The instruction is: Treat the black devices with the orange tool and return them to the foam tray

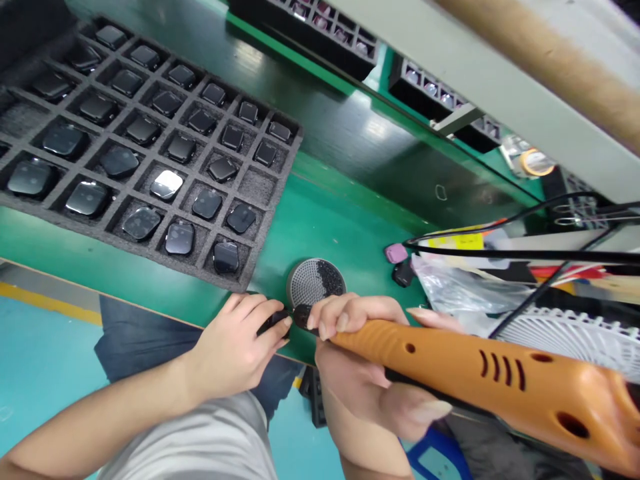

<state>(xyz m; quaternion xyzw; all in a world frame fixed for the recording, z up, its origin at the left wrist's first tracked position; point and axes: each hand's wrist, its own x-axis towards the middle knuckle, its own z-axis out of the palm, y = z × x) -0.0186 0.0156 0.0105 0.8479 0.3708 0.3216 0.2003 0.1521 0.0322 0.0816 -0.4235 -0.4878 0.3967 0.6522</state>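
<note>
From here the foam tray [257, 187] looks rough and matt, its glass screens [87, 198] glossy. The orange tool [450, 357] is smooth, faintly shiny plastic; the black piece [274, 322] in the left hand [235, 347] is too shaded to judge. The green mat [320, 220] shines, and the round mesh [313, 283] is dull metal.

Left hand [235, 350] curling fingers inward; right hand [357, 357] clenching closed; both are reaching forward, fingertips nearly meeting.

Bright, even overhead light casts only soft shadows; white glare flares on one glossy black smartwatch screen [167, 185] and the green table [375, 128], while the wide lens bends the frame's edges.
</note>
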